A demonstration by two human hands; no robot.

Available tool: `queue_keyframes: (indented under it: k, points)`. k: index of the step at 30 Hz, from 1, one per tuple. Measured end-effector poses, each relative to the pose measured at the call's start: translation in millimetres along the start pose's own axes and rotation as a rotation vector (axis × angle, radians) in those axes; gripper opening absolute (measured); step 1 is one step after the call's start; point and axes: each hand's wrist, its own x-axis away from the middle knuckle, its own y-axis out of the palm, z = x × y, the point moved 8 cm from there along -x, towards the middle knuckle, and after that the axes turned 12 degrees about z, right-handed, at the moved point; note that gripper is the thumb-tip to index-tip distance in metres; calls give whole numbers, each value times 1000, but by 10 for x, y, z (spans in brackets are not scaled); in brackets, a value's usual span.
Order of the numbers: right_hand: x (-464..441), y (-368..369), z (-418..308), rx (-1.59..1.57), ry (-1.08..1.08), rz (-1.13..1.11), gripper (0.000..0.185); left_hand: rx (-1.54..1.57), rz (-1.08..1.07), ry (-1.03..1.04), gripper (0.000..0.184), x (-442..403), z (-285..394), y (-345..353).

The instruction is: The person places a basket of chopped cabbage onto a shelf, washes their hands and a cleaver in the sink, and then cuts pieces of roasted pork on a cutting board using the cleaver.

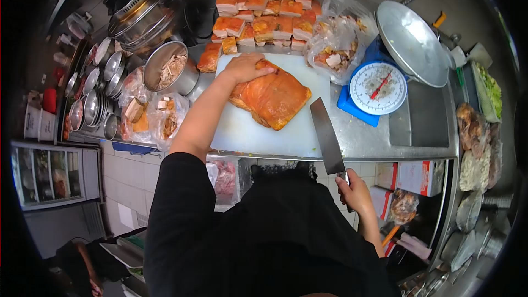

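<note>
A large orange-brown slab of cooked pork (pixel 275 96) lies on the white cutting board (pixel 239 137). My left hand (pixel 247 68) grips its far left corner, thumb over the top surface and fingertips partly hidden. Low by the counter's front edge, my right hand (pixel 355 190) is wrapped around the dark handle of a cleaver (pixel 328 137). The broad blade points away from me, over the board's right edge and apart from the pork. Behind the board, several cut pork blocks (pixel 280 25) are stacked in rows.
Right of the board stand a blue dial scale (pixel 378 88) and a large metal pan (pixel 412 44). A plastic bag of scraps (pixel 338 49) lies behind the scale. A metal pot of sliced meat (pixel 168 69) and bagged pieces (pixel 140 115) are on the left. Another person's arm (pixel 88 267) shows lower left.
</note>
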Motion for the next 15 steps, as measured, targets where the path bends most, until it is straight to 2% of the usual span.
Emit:
queue_keyframes:
  k: [3, 5, 7, 8, 9, 10, 12, 15]
  points:
    - [-71, -58, -23, 146, -46, -51, 26, -42, 11, -74, 88, 140, -74, -9]
    - [-211, -38, -295, 311, -373, -43, 30, -118, 31, -122, 83, 360, -64, -12]
    - [-423, -8, -604, 474, -412, -83, 33, -191, 207, -276, 79, 640, -237, -116]
    - [-570, 18, -733, 552, -451, -96, 33, -200, 202, -283, 79, 787, -193, -141]
    - [-769, 86, -860, 560, -550, -88, 32, -261, 194, -456, 78, 993, -255, -214]
    - [-963, 187, -1037, 553, -557, -147, 32, -320, 188, -633, 77, 1230, -310, -275]
    - [-1326, 489, -1420, 592, -672, -157, 34, -392, 211, -781, 78, 1627, -256, -324]
    - [-1857, 1020, -2023, 701, -854, -221, 35, -347, 141, -893, 80, 2232, -169, -142]
